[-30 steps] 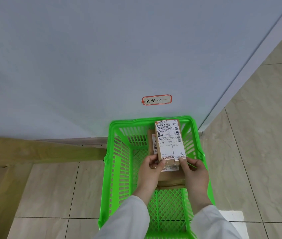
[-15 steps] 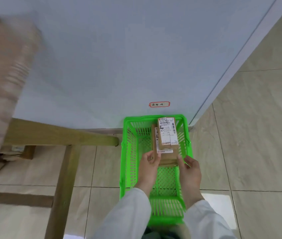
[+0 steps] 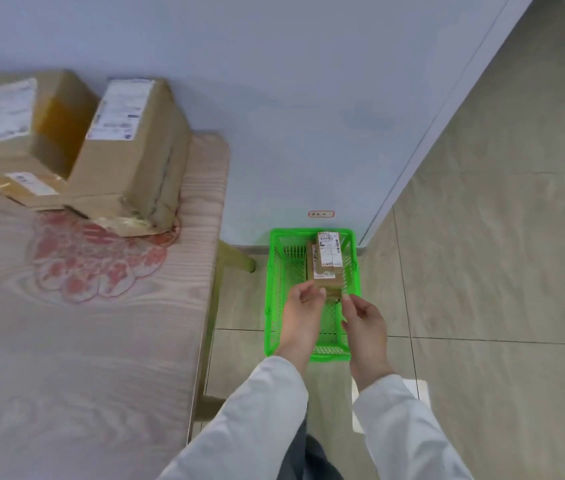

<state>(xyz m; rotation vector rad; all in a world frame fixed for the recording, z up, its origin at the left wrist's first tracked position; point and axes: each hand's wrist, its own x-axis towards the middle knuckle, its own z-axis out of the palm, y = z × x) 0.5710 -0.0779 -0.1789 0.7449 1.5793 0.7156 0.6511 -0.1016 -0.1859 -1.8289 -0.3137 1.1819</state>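
The small parcel [image 3: 329, 252] lies on top of the bigger parcel [image 3: 324, 280]. Both sit at the far right of the green basket [image 3: 276, 306], which is on the floor [image 3: 482, 306] against the wall [image 3: 308, 98].

The left hand [image 3: 303, 306] and the right hand [image 3: 364, 315] hang over the near end of the stack. Their fingers are loosely bent and hold nothing. The left fingertips are right at the bigger parcel's near edge, but I cannot tell if they touch it.

To do this well, I think the hands should check that the stack lies flat and the top one cannot slide. Then they should lift straight up so no sleeve bumps it.

Count: 1 basket, 2 parcels in it, 2 hands, 1 small label [image 3: 321, 214] on the wall. On the bench [image 3: 84, 341] to the left are at least 3 cardboard boxes [image 3: 132, 150].
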